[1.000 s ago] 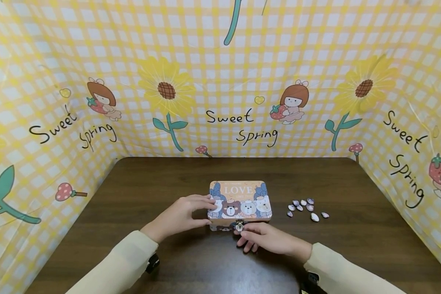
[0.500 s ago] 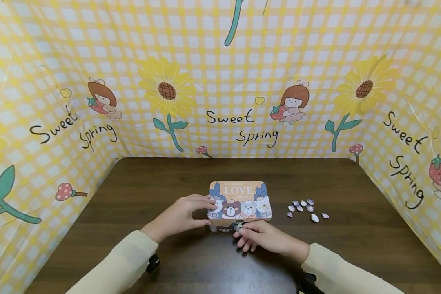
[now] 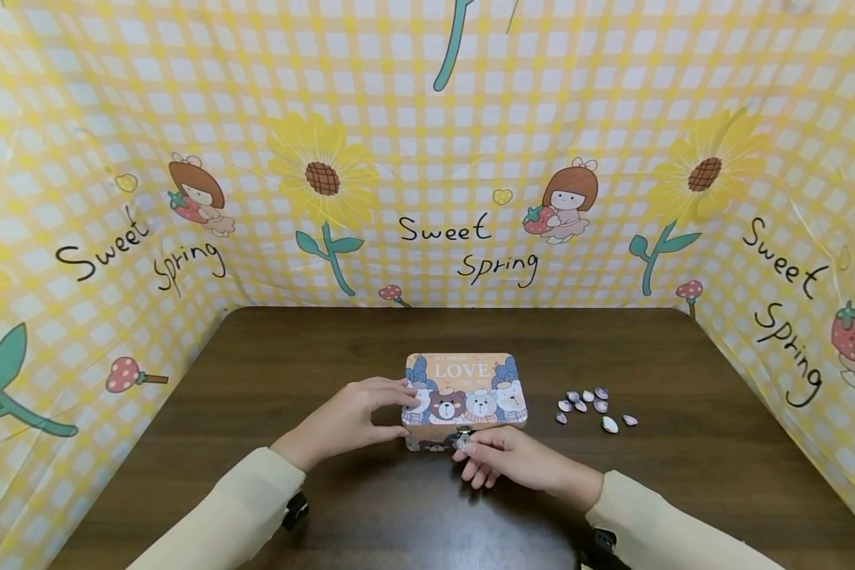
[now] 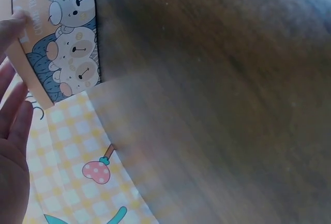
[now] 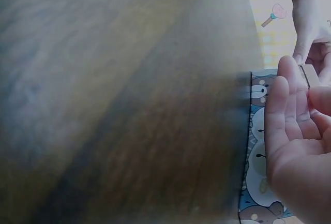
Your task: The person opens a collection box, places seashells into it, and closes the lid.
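Observation:
In the head view a tin box with a lid printed LOVE and cartoon bears stands on the table, its lid down. At its left end my left hand holds on, fingertips over the lid's edge and thumb by the front corner. My right hand is at the front, thumb and index finger pinching the small metal latch, which they partly cover. The other right fingers hang loosely curled below. Part of the box shows beside the left fingers in the left wrist view. The right palm hides the latch in the right wrist view.
Several small purple-and-white seashells lie loose to the right of the box. The dark wooden table is bounded at the back and both sides by a yellow checked cloth.
The right thumb and index finger have closed in over the metal latch, whose keyhole face was plainer a second ago. The left hand, box and shells stay in place.

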`<act>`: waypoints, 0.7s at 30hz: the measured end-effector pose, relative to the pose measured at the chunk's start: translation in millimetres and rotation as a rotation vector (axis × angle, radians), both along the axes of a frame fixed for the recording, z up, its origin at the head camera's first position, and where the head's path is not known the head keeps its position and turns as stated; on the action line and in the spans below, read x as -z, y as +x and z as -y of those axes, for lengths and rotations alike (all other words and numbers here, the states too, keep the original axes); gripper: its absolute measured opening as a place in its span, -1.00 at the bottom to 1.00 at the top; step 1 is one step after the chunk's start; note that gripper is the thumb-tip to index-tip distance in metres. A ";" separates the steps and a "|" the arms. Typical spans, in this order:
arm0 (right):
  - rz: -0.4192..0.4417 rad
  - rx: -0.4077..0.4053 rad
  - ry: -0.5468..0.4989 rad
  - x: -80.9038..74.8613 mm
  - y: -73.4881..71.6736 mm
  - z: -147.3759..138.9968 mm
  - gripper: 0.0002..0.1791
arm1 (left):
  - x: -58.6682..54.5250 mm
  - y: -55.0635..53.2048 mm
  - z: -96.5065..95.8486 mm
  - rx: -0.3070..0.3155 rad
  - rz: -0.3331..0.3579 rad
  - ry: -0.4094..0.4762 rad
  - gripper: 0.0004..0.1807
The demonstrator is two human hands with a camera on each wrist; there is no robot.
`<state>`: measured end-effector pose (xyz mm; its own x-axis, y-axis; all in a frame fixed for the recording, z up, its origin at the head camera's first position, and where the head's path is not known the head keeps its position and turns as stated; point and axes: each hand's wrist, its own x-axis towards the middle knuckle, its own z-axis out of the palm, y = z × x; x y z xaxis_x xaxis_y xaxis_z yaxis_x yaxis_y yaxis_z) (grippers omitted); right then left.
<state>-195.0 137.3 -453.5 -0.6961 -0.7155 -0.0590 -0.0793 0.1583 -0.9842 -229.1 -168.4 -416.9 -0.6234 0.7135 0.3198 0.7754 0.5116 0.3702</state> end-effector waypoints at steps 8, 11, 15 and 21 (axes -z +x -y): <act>-0.011 -0.029 -0.011 -6.7 -2.8 -2.0 -0.60 | -7.7 -0.5 -0.5 0.009 0.012 0.015 -0.55; 0.011 -0.033 -0.007 -9.6 -2.8 -2.6 -0.58 | -9.6 -0.1 -0.4 0.014 0.017 0.019 -0.56; 0.017 -0.040 -0.016 -14.7 -3.8 -2.2 -0.56 | -12.6 -0.6 0.3 0.024 0.009 0.038 -0.56; 0.004 -0.043 -0.016 -21.9 -5.3 -1.6 -0.57 | -14.2 -2.3 1.3 0.043 -0.006 0.093 -0.58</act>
